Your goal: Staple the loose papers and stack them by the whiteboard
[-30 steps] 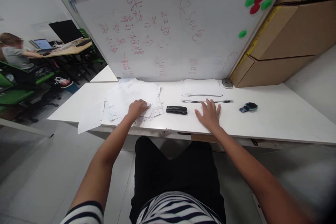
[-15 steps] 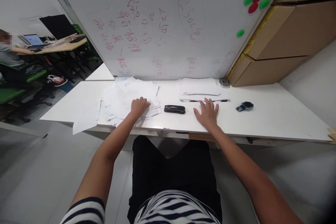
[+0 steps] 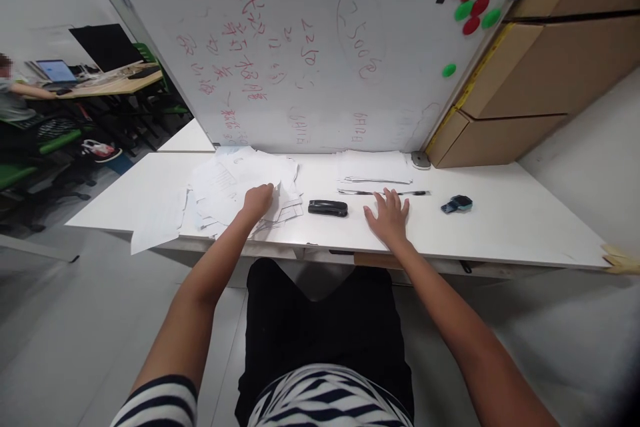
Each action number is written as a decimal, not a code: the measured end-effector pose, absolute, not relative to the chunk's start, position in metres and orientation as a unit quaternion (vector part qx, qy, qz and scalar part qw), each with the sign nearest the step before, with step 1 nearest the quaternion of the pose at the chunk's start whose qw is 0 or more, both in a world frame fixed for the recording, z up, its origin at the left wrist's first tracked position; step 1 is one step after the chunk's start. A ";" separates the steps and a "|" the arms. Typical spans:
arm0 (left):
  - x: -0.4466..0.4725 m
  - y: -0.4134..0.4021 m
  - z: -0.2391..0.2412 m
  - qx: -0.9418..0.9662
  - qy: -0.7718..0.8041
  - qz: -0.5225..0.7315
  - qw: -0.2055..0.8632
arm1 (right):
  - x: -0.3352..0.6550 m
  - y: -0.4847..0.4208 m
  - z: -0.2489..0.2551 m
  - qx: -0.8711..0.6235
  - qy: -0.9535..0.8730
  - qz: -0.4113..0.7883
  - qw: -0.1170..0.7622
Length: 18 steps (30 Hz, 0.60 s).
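My left hand [image 3: 260,201] is closed on the edge of a sheet of paper [image 3: 277,199], whose corner lifts a little from the loose pile of papers [image 3: 240,173]. Fingers spread, my right hand [image 3: 388,217] lies flat on the white table, its fingertips by a thin dark pen-like stick [image 3: 416,193]. Between the two hands rests a black stapler [image 3: 328,207]. Behind the right hand is a neat stack of white paper [image 3: 373,165] against the whiteboard.
A whiteboard [image 3: 320,60] with red writing and round magnets stands along the table's back. Cardboard boxes [image 3: 515,80] are stacked at the right. A dark wristwatch [image 3: 457,204] lies right of my hand. Far left, a person [image 3: 17,97] sits at a desk with a laptop.
My left hand has closed its fingers on a sheet, and the paper's corner now rises. My right hand stays flat on the table. The view has shifted slightly.
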<state>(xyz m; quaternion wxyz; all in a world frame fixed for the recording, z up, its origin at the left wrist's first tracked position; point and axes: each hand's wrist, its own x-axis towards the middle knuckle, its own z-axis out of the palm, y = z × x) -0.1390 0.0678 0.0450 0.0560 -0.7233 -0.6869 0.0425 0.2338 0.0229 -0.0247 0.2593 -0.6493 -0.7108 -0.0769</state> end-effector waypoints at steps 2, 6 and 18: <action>-0.145 0.064 0.048 -0.718 -0.693 0.033 0.056 | 0.234 0.023 -0.025 -0.651 -0.710 -0.074 0.259; -0.152 0.052 0.049 -0.701 -0.711 -0.045 0.039 | 0.234 0.023 -0.025 -0.654 -0.708 -0.071 0.258; -0.107 -0.052 0.079 -0.552 -0.556 -0.618 0.059 | 0.231 0.017 -0.015 -0.622 -0.701 -0.005 0.348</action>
